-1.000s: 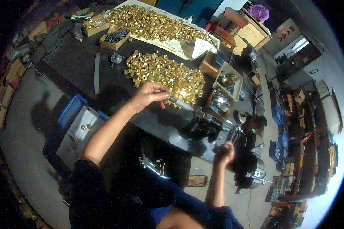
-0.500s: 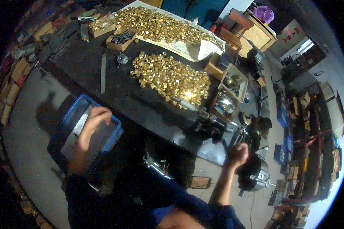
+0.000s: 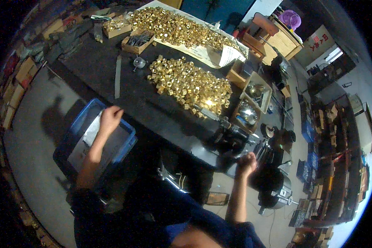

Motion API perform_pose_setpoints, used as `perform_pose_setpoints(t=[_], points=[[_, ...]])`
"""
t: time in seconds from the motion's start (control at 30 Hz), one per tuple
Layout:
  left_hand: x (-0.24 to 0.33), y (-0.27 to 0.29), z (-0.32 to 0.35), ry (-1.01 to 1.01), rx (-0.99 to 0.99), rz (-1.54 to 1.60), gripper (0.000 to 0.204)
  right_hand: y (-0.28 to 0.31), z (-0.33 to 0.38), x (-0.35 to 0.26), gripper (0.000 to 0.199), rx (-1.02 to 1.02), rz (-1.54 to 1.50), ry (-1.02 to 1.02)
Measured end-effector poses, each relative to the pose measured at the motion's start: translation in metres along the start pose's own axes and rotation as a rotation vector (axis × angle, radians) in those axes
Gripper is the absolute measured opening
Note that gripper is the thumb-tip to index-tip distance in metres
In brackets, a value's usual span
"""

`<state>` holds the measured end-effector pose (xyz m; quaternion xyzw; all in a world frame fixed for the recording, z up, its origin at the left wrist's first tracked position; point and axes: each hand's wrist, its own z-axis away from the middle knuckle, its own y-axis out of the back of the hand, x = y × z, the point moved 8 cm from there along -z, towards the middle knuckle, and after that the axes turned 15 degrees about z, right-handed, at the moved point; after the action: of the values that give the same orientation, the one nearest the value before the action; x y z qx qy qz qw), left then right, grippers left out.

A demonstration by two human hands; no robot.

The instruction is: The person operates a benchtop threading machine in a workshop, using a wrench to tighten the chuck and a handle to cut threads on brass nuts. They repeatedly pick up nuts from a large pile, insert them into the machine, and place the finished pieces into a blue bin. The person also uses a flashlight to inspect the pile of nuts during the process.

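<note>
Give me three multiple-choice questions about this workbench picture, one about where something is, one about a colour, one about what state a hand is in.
1. Where is the left hand?
A. over the blue bin
B. on the pile of brass nuts
C. on the paper sheet

2. What colour is the bin on the floor?
A. red
B. blue
C. green

3. How is the right hand?
A. spread flat
B. closed in a fist-like grip
C. out of view

Answers:
1 A, the hand hangs above the bin, clear of the pile of brass nuts.
2 B, its rim is blue.
3 B, the fingers are curled shut beside the dark machine.
</note>
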<state>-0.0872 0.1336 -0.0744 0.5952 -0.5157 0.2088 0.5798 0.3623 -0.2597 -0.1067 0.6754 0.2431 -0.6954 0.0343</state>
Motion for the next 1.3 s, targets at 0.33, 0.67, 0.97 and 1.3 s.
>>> perform_pose_setpoints(t=[0.33, 0.67, 0.97, 1.3], points=[[0.063, -0.138, -0.095, -0.082, -0.143, -0.489, 0.027, -0.004, -0.002, 0.002, 0.021, 0.059, -0.009, -0.033], [0.037, -0.147, -0.081, 0.082, -0.508, -0.101, 0.021, -0.007, 0.002, -0.007, 0.024, 0.086, 0.032, -0.025], [0.088, -0.149, -0.059, -0.130, -0.504, -0.067, 0.021, -0.007, 0.002, -0.008, 0.027, 0.000, 0.021, 0.035], [0.186, -0.159, -0.030, 0.086, -0.794, 1.098, 0.021, -0.001, 0.008, -0.009, 0.024, 0.115, 0.029, 0.005]])
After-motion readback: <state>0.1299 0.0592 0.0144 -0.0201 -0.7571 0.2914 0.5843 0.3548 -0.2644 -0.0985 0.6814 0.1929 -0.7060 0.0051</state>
